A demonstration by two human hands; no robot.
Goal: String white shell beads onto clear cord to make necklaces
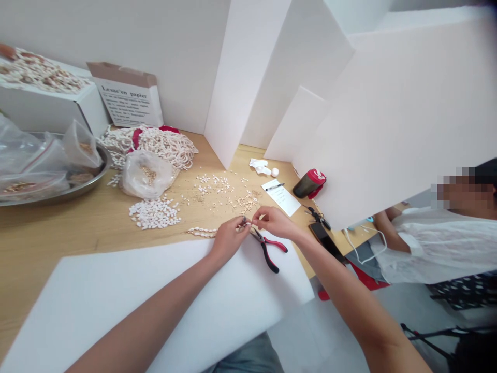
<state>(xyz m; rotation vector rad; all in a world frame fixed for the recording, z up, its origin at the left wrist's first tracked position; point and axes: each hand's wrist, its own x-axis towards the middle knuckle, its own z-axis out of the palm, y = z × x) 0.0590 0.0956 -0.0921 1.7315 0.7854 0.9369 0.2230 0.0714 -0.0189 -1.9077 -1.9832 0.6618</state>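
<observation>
Hands (pixel 229 239) pinch shell-bead strand (pixel 202 232), red-handled pliers (pixel 267 249) just below.

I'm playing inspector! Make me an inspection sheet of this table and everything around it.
surface: wooden table, white foam sheet over its front edge.
job's things: loose white shells, shell strand, pliers on the foam.
clutter: metal tray holding plastic bags, shell heap, box, note with pen, flask, phone.
grippers: left hand and right hand meet, fingers pinching something too small to tell.
cables: white cord near the co-worker.
surroundings: white boards, co-worker at right.
</observation>
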